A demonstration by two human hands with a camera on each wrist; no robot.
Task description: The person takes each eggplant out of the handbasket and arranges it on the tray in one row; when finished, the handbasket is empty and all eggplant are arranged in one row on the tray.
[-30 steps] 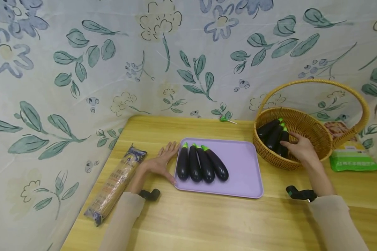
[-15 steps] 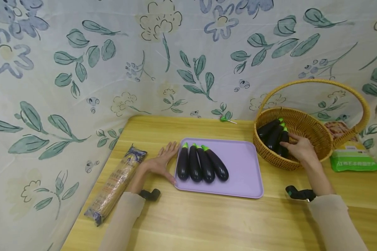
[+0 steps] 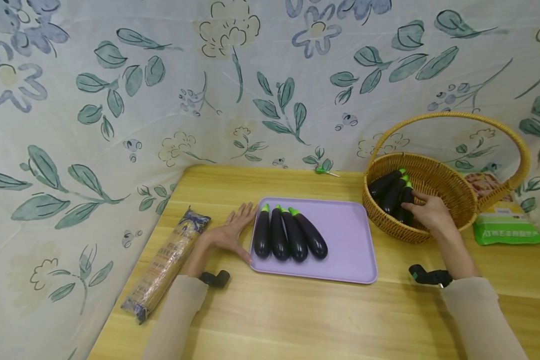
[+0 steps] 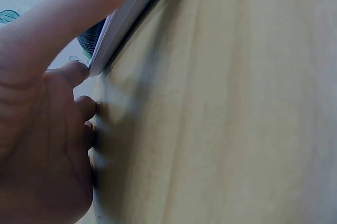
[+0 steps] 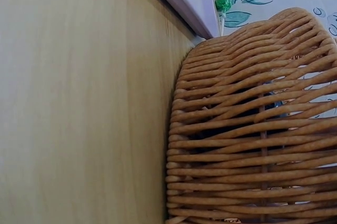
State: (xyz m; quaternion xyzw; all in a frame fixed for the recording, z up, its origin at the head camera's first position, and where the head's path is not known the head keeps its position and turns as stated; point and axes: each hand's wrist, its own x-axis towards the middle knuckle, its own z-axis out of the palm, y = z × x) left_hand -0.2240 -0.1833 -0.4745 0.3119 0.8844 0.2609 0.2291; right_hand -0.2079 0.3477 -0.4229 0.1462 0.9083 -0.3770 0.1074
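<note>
In the head view a lilac tray (image 3: 348,240) bears several dark eggplants (image 3: 279,235) with green stems, side by side on its left half. The left hand (image 3: 227,235), fingers spread, touches the tray's left edge with thumb and fingertips; the left wrist view shows this hand (image 4: 47,129) against the tray's edge (image 4: 124,21). At the right, a wicker basket (image 3: 398,227) holds three more eggplants (image 3: 391,196). Reaching inside, the right hand (image 3: 432,212) grips the rightmost of them between thumb and fingers. The right wrist view shows only the basket's outer wall (image 5: 253,129), not the hand.
A clear-wrapped pack of noodles (image 3: 164,267) lies left of the left forearm. Behind the tray is a green lollipop (image 3: 321,170). Right of the basket lies a green and white packet (image 3: 506,227), with a reddish packet (image 3: 481,184) behind it. Floral cloth hangs at the back.
</note>
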